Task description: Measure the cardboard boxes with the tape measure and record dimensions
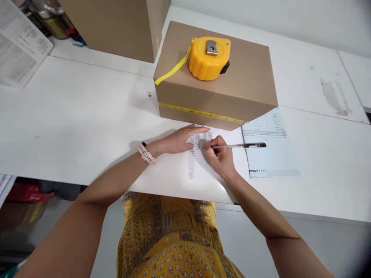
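Observation:
My right hand is closed around a clear pen with a dark end, its tip over a sheet of paper that carries columns of small writing. Flat on the upper left of that sheet lies my left hand, fingers stretched out and holding nothing. Just beyond both hands stands a closed cardboard box banded with yellow tape. On its top rests a yellow tape measure with a metal clip and a yellow wrist strap.
A pale blue printed sheet lies right of the writing paper, partly under the box's corner. Behind stands a larger cardboard box. A printed panel and jars are at the far left. The white table's front edge runs before me.

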Available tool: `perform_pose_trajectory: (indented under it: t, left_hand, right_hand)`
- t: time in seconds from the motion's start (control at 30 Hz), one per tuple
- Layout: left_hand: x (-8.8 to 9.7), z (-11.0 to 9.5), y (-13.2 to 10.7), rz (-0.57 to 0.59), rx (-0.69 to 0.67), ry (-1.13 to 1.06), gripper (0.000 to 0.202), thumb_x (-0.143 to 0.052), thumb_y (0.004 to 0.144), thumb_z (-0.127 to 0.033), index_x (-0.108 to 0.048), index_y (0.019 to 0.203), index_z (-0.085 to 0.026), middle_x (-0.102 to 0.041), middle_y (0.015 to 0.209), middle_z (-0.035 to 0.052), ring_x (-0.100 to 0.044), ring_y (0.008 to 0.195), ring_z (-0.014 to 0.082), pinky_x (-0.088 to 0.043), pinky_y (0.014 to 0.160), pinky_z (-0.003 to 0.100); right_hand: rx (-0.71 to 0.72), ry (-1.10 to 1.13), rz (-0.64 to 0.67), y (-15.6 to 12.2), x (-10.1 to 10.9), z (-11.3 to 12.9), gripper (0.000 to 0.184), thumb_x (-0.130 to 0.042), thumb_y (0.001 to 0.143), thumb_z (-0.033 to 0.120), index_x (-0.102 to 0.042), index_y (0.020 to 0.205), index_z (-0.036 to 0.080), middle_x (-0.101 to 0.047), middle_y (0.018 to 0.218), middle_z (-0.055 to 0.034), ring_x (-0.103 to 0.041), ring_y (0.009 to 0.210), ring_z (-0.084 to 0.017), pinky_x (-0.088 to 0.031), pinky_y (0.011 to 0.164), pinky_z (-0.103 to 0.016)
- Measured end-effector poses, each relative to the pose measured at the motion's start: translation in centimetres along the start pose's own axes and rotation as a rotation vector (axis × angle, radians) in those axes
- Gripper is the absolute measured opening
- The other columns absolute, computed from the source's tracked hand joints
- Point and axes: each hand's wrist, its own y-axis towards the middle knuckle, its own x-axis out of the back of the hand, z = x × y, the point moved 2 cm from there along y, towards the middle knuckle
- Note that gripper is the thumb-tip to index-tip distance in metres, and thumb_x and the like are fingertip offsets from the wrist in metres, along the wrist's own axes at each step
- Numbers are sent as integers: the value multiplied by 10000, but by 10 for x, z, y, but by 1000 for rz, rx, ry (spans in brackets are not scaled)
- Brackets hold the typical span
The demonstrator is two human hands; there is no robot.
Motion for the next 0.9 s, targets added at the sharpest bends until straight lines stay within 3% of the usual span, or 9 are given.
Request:
perform_pose_trajectory:
  t: [0.9]
  left_hand:
    - [0,0,0,11,8,5,758,-494,840,-24,-386,1562,-229,-419,1652,39,-349,1543,197,-212,1308,414]
  right_hand:
    - [7,2,-27,0,0,0,268,-650,851,293,-432,700,253,-395,564,78,-329,510,-98,-259,479,-261]
